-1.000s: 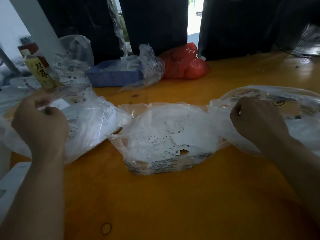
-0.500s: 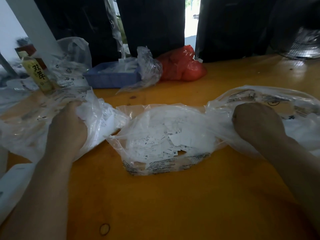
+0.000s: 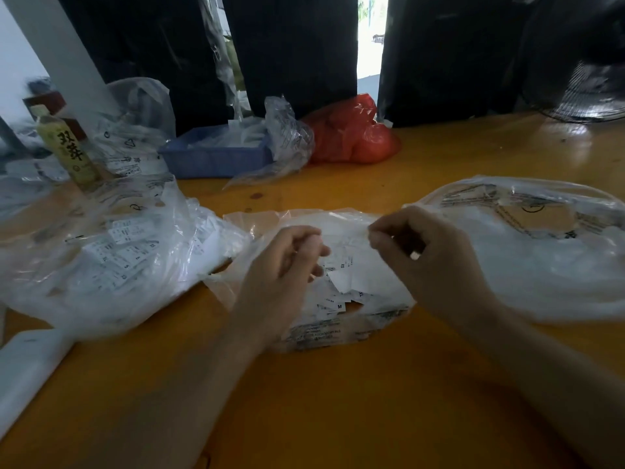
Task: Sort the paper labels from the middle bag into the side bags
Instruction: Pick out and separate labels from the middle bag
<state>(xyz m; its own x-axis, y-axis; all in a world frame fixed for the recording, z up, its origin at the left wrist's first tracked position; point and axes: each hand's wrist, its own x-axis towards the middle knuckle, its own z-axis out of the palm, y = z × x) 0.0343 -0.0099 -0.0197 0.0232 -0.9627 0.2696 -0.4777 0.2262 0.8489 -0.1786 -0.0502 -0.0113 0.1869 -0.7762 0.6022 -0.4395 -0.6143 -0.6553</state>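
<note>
Both hands over middle bag: left hand grip curled, contents indiscernible; right hand pinches bag film.

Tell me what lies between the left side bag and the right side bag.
In the head view, the middle bag of paper labels lies between the left side bag and right side bag, with the left hand and right hand over it.

Orange table: three clear bags, blue tray, red bag, bottle.
</note>
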